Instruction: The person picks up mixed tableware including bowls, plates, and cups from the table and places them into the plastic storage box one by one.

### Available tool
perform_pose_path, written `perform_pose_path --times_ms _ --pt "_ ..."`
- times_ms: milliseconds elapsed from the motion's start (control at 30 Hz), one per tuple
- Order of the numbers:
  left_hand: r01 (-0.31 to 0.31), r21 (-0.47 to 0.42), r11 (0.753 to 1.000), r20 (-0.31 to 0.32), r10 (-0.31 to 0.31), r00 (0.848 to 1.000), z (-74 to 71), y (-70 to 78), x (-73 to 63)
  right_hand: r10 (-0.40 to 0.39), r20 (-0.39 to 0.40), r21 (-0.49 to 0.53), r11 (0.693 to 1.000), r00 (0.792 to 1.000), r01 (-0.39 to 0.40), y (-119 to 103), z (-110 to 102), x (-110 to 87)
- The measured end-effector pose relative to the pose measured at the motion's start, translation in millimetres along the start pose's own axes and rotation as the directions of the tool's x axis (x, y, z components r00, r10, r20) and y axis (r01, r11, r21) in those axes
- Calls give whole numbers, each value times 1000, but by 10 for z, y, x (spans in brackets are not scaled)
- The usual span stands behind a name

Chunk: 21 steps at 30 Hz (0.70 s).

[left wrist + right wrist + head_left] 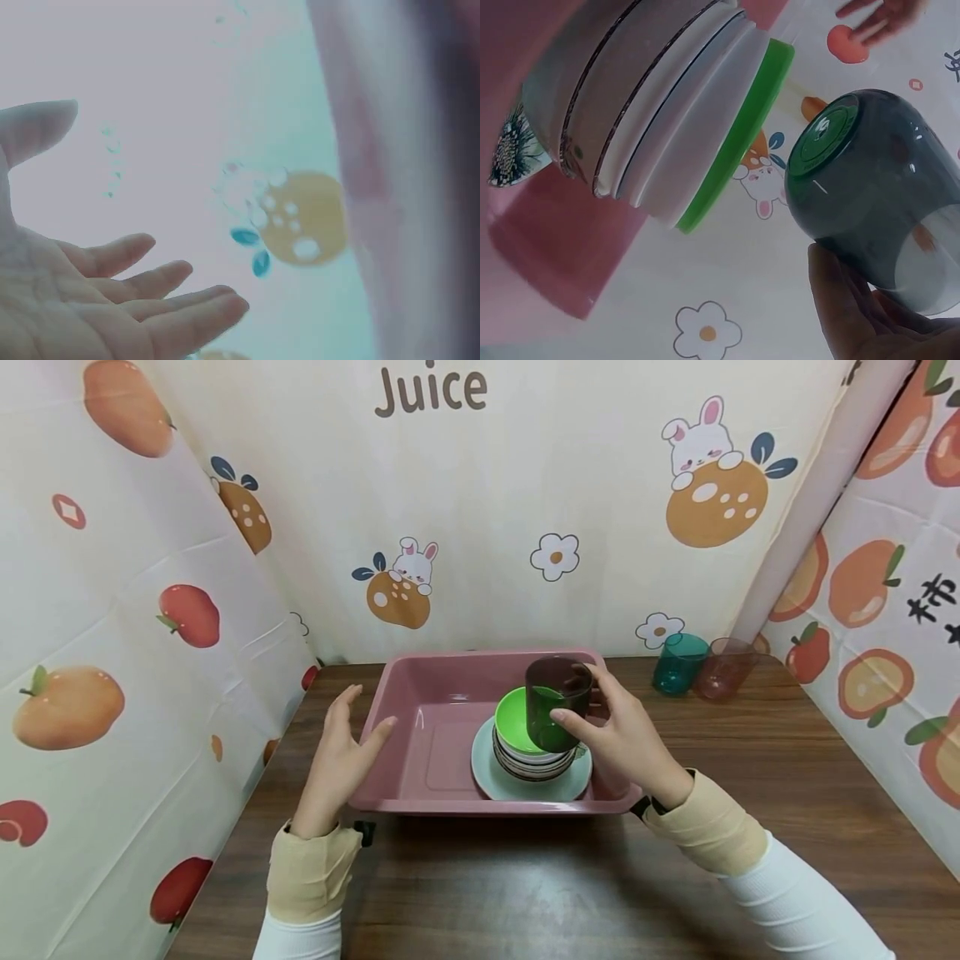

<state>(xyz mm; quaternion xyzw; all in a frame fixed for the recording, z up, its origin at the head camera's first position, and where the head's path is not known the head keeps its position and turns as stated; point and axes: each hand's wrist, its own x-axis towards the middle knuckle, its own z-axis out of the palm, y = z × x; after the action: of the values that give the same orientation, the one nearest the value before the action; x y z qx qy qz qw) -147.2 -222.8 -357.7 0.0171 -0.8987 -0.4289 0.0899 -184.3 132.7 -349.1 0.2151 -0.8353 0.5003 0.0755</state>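
Note:
My right hand grips a dark see-through cup, thumb on the near side and fingers round the far side. In the head view the cup overlaps a bowl with a bright green inside, top of a stack of bowls. The right wrist view has a gap between the cup's base and the green rim. Under the stack lies a pale blue plate, inside a pink basin. My left hand holds nothing, fingers spread beside the basin's left rim.
A teal cup and a pinkish see-through cup stand at the table's back right. The wooden table meets printed cloth walls at the back and both sides.

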Motion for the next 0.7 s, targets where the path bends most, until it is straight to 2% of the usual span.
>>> perform_pose_path --times_ms 167,300,467,700 --pt "-51 -164 985 43 58 997 112 198 38 -9 22 17 1000 1000 9 -52 34 -2" --pt "-122 -282 952 89 153 984 249 344 72 -19 31 15 1000 999 19 -103 70 -15" --pt "-174 -359 917 181 252 951 414 534 68 -48 47 22 999 998 47 -157 109 -29" --pt "-198 -391 899 304 329 894 607 660 45 -61 90 45 997 994 57 -194 165 -71"
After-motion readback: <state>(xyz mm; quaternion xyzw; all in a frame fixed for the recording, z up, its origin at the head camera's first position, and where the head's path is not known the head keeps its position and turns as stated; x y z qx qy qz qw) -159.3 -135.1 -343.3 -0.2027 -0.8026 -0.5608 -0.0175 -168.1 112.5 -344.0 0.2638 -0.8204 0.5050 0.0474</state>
